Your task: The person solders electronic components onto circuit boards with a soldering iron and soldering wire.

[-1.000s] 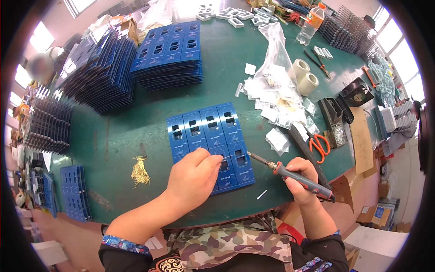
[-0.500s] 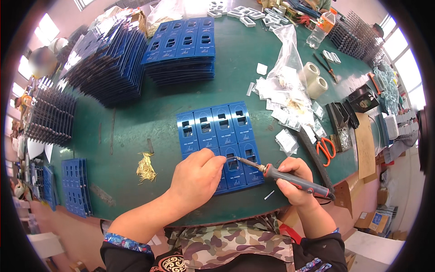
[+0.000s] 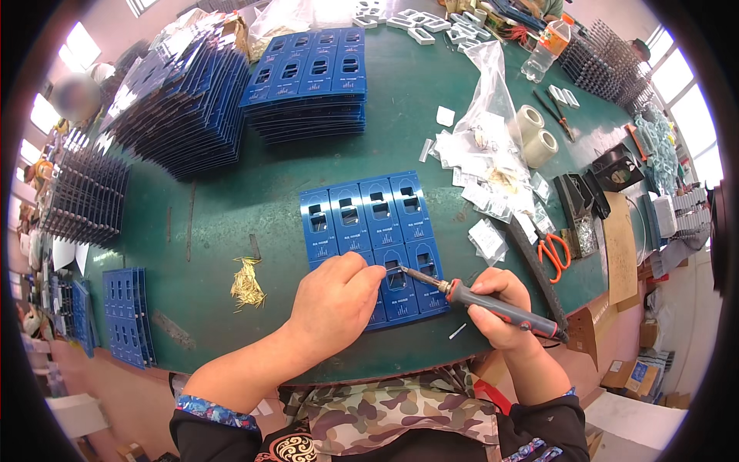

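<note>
Blue multi-window board flat on green table, near ctr. L hand over its near-L part, fingertips pinched tog.; can't tell what's in them. R hand has fingers closed round soldering iron, tip at near-row window. Gold pins L of board; orange-handled scissors R.

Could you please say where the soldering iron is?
In the head view, the iron is right of centre, in the right hand, its tip at the blue panel.
</note>
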The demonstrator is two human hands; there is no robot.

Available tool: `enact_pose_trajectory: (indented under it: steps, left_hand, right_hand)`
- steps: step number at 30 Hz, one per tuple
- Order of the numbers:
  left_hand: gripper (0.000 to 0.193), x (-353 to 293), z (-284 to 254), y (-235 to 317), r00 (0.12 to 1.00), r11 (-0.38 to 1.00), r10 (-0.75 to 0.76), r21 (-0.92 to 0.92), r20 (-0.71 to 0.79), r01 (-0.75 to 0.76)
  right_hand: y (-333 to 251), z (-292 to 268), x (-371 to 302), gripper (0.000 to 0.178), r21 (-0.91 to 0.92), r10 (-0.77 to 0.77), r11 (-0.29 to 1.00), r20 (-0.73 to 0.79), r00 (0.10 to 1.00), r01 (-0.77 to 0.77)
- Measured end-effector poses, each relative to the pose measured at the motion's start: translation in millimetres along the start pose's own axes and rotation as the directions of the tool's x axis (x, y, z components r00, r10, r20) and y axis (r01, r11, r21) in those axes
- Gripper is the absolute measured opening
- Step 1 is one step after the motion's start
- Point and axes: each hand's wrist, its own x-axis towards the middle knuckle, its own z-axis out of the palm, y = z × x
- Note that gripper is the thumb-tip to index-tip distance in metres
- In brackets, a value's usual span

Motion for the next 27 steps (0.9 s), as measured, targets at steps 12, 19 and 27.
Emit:
enact_pose_trajectory:
  steps: [12,19,27]
  left_hand:
    - [0.016,-1.7,-1.8,0.6,1.0,0.999,0.016,-0.043,-0.02,-0.017]
    - [0.017,-2.5,0.6,-0.9,0.999,0.999,0.039,-0.015,-0.02,-0.039]
    - [0.017,-2.3,1.0,0.4,1.0,0.999,0.03,0.016,0.001,-0.03]
  right_hand:
    - [0.5,-2.0,-1.4,0.024,0.035,-0.028,0.999,-0.02,0.999,0.028]
    - [1.1,-1.0,0.1,0.024,0.018,-0.044,0.999,0.007,0.999,0.044]
    - [0.7,-0.8,0.7,0.024,-0.005,-0.06,0.998,0.016,0.998,0.06]
